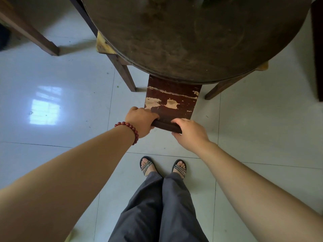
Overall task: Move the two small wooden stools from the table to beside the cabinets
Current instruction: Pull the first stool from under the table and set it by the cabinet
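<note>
A dark brown wooden stool [172, 96] with chipped paint pokes out from under the round dark table [192, 37]; its far end is hidden beneath the tabletop. My left hand [140, 122], with a red bead bracelet on the wrist, grips the near left corner of the stool's seat. My right hand [189, 131] grips the near right corner of the same edge. A second stool is not clearly in view; a pale wooden piece [103, 46] shows under the table's left side.
Table legs [125, 74] stand left and right of the stool. Another dark wooden leg [33, 36] slants at the top left. The floor [61, 102] is glossy pale tile. My sandalled feet [162, 166] stand just behind the stool. A dark piece of furniture [318, 49] lines the right edge.
</note>
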A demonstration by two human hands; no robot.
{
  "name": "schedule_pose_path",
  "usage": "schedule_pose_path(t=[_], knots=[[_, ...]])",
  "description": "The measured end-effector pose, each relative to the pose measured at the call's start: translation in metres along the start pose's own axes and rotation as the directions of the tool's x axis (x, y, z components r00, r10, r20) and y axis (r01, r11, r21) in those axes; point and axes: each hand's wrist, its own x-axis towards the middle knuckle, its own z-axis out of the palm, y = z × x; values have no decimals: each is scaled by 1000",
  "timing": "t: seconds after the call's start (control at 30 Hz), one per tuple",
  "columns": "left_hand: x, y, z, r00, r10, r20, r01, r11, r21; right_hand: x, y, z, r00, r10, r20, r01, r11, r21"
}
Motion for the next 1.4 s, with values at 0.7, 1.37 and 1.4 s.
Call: schedule_pose_path(t=[0.7,1.37,1.4], knots=[[-32,6,-22,991,-27,-128,27,1000,2,-8,-17,-25,984,-156,-80,142,977,-162],[-169,-15,-15,905,-384,-182,348,916,-202,-36,-108,-31,866,-477,151,500,817,-286],[-178,-17,-14,897,-400,-186,362,908,-210,-37,-116,-30,854,-491,171,520,804,-288]])
